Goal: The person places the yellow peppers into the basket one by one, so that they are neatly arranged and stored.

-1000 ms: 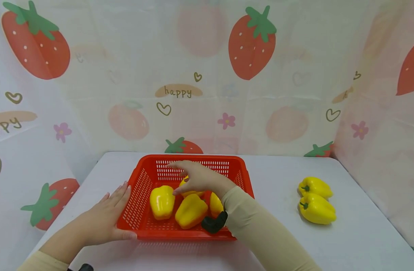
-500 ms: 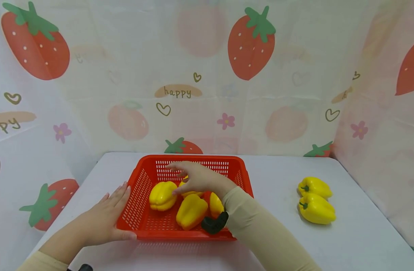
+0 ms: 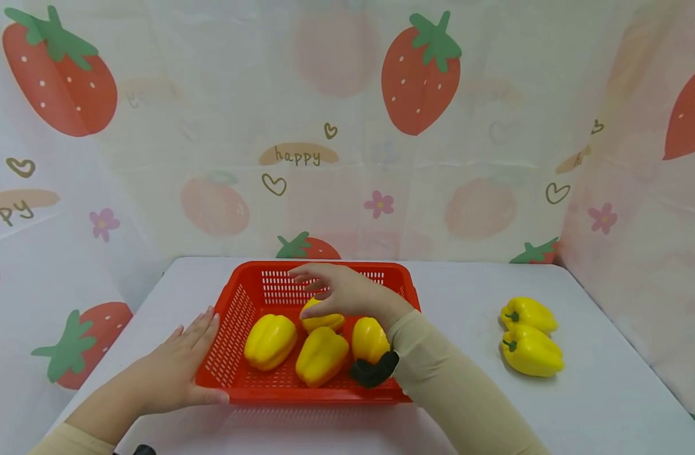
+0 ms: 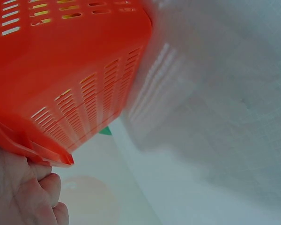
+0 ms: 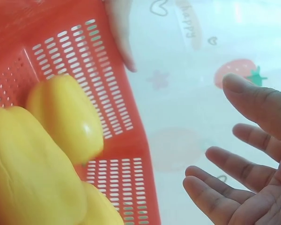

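Observation:
A red plastic basket [image 3: 319, 395] with slotted walls stands on the table and contains several yellow bell peppers. At its left side, my left hand [image 3: 174, 370] rests against the rim, fingers extended along it and thumb at the front corner. The left wrist view shows that hand [image 4: 25, 192] beside the rim. Over the back of the basket hovers my right hand [image 3: 347, 294], partly covering a rear pepper [image 3: 323, 321]. Its fingers [image 5: 241, 168] are spread and hold nothing. Another pepper [image 3: 270, 342] lies at the left, one [image 3: 321, 357] in the middle and one [image 3: 370, 340] at the right.
Outside the basket, two more yellow bell peppers [image 3: 532, 351] lie touching on the right of the white table [image 3: 461, 354]. Strawberry-patterned cloth [image 3: 347, 126] encloses the back and sides. A black wrist strap [image 3: 376, 370] partly covers the right-hand pepper's front.
The left pepper in the basket has rolled and turned, now lying tilted slightly nearer the front left. My right hand has shifted a little right and up. My left hand has stayed put.

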A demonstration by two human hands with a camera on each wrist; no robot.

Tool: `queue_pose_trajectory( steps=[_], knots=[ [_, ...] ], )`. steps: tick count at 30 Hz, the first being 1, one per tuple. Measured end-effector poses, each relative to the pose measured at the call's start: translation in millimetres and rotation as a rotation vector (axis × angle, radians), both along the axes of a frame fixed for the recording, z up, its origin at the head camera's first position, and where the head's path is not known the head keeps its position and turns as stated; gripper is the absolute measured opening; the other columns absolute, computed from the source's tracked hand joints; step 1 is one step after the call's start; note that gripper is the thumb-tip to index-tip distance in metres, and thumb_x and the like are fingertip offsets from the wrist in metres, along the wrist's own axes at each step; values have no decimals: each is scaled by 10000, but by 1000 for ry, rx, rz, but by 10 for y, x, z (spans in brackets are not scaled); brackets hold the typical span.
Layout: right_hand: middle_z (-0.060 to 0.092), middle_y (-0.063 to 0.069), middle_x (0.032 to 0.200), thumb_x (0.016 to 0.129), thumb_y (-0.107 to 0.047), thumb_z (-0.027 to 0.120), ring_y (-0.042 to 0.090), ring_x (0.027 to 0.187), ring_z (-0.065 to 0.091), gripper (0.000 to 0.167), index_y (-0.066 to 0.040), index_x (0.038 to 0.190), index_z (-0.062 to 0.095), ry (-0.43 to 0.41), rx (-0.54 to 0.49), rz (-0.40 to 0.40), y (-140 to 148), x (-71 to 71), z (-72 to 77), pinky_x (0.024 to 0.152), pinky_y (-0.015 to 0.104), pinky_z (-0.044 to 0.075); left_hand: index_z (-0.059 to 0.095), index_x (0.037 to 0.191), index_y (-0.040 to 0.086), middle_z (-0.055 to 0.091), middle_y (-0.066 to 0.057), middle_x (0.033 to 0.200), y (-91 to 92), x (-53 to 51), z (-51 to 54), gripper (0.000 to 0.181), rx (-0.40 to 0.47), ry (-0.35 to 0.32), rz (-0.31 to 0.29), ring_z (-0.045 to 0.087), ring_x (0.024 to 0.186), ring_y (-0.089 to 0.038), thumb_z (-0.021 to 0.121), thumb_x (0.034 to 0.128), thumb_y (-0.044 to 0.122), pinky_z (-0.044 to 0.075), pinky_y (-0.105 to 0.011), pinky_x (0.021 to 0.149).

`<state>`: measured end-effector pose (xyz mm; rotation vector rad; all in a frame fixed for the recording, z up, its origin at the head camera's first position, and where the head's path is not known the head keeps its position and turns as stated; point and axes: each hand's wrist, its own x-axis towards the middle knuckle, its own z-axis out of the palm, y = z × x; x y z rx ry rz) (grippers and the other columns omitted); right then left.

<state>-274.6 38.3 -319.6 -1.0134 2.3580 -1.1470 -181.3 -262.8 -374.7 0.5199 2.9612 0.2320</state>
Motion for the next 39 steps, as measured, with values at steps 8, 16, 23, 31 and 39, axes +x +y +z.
queue_pose_trajectory(
  steps=[8,16,23,31,39],
  knots=[
    [505,-140,1259,767,-331,732,108,1129,519,569,-333,1278,481,26,36,-37,151,3,60,887,251,470,112,1452,-4,123,-202,1504,5,-6,-3,1253,-2,0,-2,148,1360,-377,560,590,787,149,-618,1036],
    [523,-118,1246,773,-275,736,125,1144,512,558,-307,1276,495,14,29,-46,322,-2,123,864,272,489,141,1445,-15,135,-205,1501,-2,6,-24,1243,-7,27,-17,158,1357,-379,547,594,796,162,-611,1040],
    [549,-105,1207,766,-286,741,135,1128,523,528,-305,1243,516,4,24,-73,499,-18,127,871,286,488,136,1446,-13,127,-203,1503,-5,0,-25,1245,-9,29,-18,152,1359,-377,542,594,799,159,-611,1040],
    [537,-65,1224,786,-251,726,159,1117,531,508,-274,1249,516,69,8,-78,729,-28,127,920,372,462,145,1445,-14,136,-203,1501,8,14,-9,1234,1,26,-16,155,1360,-372,549,600,790,165,-606,1042],
    [552,-2,1231,777,-255,733,200,1096,555,554,-230,1278,496,51,-19,-140,1031,-36,148,884,346,486,133,1444,-21,126,-212,1500,15,13,21,1237,6,16,-16,150,1358,-380,549,604,786,158,-609,1041]
  ],
)
